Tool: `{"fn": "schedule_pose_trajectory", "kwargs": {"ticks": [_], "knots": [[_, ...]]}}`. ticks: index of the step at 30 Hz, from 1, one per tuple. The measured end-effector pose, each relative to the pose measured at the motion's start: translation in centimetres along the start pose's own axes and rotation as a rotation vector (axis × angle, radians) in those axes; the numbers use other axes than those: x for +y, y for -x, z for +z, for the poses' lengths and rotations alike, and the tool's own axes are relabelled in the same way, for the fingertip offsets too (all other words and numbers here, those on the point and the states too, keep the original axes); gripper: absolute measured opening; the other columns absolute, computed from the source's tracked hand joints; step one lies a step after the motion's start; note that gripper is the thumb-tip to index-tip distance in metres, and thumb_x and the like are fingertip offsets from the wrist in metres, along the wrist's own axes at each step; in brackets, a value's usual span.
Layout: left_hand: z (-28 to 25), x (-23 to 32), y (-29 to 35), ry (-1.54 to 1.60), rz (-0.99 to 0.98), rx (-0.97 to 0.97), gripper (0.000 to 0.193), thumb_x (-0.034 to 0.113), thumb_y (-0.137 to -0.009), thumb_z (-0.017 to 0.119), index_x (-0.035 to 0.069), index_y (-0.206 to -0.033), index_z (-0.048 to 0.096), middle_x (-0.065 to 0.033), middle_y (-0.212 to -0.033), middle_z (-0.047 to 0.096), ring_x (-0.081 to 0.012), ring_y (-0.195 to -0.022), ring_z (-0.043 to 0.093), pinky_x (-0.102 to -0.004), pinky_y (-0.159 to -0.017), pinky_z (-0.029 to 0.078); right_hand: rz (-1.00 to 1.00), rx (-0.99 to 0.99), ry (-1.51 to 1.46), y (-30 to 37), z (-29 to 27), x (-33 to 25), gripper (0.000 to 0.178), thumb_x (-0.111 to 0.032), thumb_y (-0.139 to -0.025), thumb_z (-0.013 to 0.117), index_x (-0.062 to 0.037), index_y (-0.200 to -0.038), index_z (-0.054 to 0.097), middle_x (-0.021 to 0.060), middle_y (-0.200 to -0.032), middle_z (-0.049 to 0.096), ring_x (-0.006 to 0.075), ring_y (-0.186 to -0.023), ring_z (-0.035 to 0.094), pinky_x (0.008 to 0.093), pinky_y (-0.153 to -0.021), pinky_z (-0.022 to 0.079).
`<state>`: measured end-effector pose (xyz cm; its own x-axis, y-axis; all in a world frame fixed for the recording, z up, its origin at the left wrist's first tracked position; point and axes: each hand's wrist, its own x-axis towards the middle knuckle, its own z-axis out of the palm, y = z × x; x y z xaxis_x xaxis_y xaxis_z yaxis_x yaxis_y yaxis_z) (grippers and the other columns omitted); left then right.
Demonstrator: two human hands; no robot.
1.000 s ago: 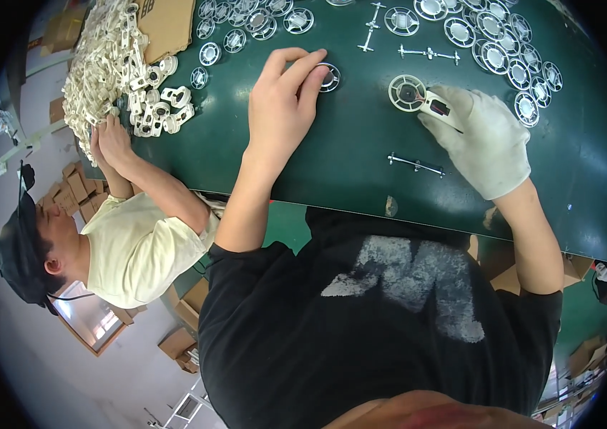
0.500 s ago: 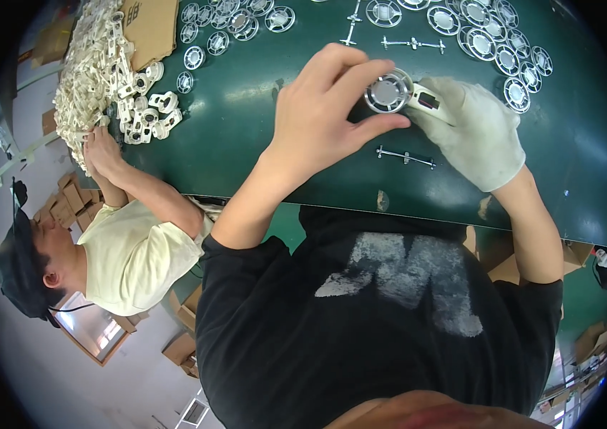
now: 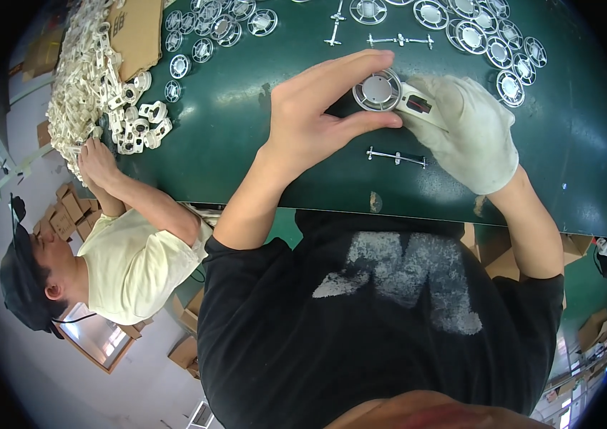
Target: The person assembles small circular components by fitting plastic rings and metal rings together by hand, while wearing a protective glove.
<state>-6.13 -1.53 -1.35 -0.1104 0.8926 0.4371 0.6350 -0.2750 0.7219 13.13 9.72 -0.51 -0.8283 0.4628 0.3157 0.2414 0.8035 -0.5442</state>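
Observation:
Bare and curved into a wide pinch, my left hand [image 3: 300, 118] has its fingers at the top and its thumb at the bottom of a round silver spoked wheel [image 3: 377, 90]. A white plastic arm-like part [image 3: 416, 105] with a dark slot meets the wheel's right side. My right hand [image 3: 471, 136], in a pale glove, is closed around this white part and hides its far end. Just below the hands, a thin silver bar with small crosspieces [image 3: 396, 156] lies on the green table.
Silver wheels [image 3: 510, 88] lie at the right and silver wheels [image 3: 179, 66] at the upper left. Another bar [image 3: 400, 40] lies beyond my hands. White parts [image 3: 78, 93] are heaped at the left by cardboard [image 3: 140, 36]; a co-worker's hand [image 3: 98, 163] touches the heap.
My left fingers have straightened a little at the wheel's top. The wheel and white part stay together in my hands. The whole view has shifted slightly.

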Motion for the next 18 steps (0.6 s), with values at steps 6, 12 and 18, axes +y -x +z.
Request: {"fn": "schedule_pose_trajectory", "kwargs": {"ticks": [6,12,18], "knots": [[-0.2,0.5,-0.1,-0.035,0.020,-0.022,0.056,0.007,-0.066,0.091,-0.002,-0.117,0.071,-0.0134,-0.112,0.076,-0.0242,-0.100,0.074,-0.0309,-0.088,0.058,0.026,-0.019,-0.025,0.4,-0.1,-0.1,0.034,-0.030,-0.085,0.076,-0.0078,-0.111,0.070,0.0110,-0.081,0.070,0.0287,-0.078,0.070,0.0365,-0.069,0.055],[1.5,0.6,-0.2,-0.148,0.440,0.040,0.051,0.006,-0.061,0.086,-0.004,-0.109,0.071,-0.0170,-0.103,0.076,-0.0321,-0.092,0.074,-0.0347,-0.081,0.059,0.362,-0.524,-0.583,-1.0,-2.3,-0.4,0.038,-0.036,-0.092,0.069,-0.0017,-0.110,0.066,0.0141,-0.082,0.068,0.0278,-0.074,0.067,0.0370,-0.070,0.051],[2.2,2.5,-0.1,0.421,-0.100,0.013,0.063,0.023,-0.070,0.091,-0.003,-0.122,0.068,-0.0135,-0.118,0.073,-0.0322,-0.109,0.069,-0.0385,-0.093,0.056,0.266,-0.328,-0.529,0.3,-0.9,-0.4,0.027,-0.038,-0.100,0.060,-0.0142,-0.107,0.070,0.0079,-0.075,0.069,0.0297,-0.072,0.069,0.0392,-0.068,0.053]]}}
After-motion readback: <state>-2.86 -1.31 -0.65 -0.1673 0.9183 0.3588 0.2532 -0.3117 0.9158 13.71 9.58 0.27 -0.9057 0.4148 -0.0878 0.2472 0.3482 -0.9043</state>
